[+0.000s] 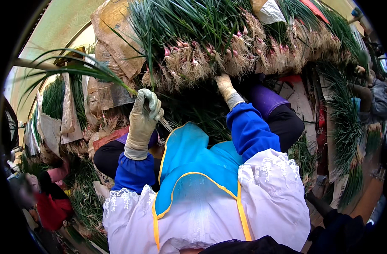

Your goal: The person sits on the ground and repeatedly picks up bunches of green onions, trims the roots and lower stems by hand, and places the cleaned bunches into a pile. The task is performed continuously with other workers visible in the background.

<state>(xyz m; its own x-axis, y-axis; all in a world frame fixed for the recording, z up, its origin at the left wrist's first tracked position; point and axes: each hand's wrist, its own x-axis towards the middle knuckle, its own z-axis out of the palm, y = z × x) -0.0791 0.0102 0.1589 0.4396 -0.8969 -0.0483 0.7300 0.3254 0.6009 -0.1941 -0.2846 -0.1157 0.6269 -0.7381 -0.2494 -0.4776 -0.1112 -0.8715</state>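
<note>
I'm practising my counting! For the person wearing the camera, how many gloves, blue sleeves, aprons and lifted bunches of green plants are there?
Pale gloves: 2, on the left hand and right hand
Dark blue sleeves: 2
Light blue apron: 1
Bunch of green plants, lifted in the left hand: 1
Total: 6

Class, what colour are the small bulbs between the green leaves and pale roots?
The bulbs are pinkish-purple, best seen in the head view.
</note>
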